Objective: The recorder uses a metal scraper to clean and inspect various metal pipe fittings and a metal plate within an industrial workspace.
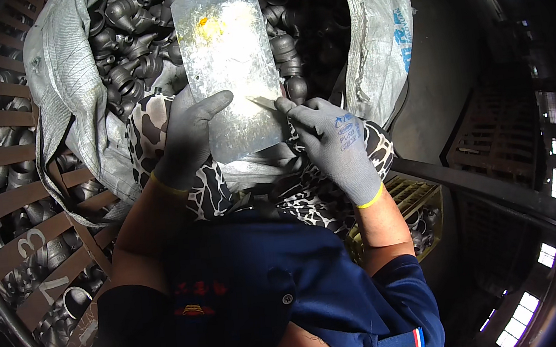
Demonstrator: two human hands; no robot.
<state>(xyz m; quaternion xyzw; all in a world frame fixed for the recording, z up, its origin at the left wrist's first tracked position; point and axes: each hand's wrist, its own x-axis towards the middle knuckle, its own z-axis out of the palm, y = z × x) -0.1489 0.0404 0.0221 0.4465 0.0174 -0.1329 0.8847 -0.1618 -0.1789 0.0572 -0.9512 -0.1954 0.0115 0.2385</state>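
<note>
A scuffed, pale rectangular sheet [249,119] with a yellow-orange stain near its far end stands over my lap, its middle washed out by glare. My left hand [191,138], in a grey glove with a yellow cuff, grips its left edge, thumb across the front and fingers hidden behind. At the right edge is my right hand [331,135], gloved alike, its index finger stretched toward the sheet's face. By that fingertip shows a thin sliver [262,101], too small to name; the other fingers are curled. Behind the sheet lie many dark metal pipe fittings [131,70].
A large white woven sack [63,67] surrounds the fittings. On the left stands a brown slatted metal crate [5,156] holding more fittings. A yellow basket [437,225] with fittings sits at lower right, beside a dark metal bar [487,193].
</note>
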